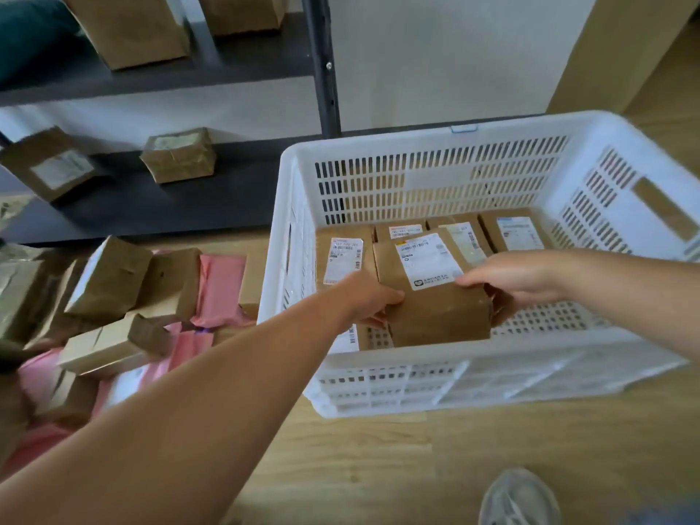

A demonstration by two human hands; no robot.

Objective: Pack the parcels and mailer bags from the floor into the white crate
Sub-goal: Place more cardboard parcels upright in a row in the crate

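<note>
Both hands are on one brown parcel (435,312) inside the white crate (492,359), centre-right of frame. The left hand (369,301) grips its left side and the right hand (519,282) curls round its right edge (label facing up). Labelled parcels (342,259) line the crate's far wall; loose parcels (110,276) and pink mailer bags (221,286) are heaped at mid-left.

the white crate (492,359) is moulded plastic, smooth and faintly glossy, pierced with slots. the brown parcel (439,314) is wrapped in matt kraft paper, slightly creased, with a smooth white paper label (428,261), while the pink mailer bags (221,286) look like thin plastic film with a soft sheen. the floor (378,467) is pale, smooth wood grain, the rack (322,70) dark matt metal, and the shoe (519,498) looks like grey cloth.
</note>
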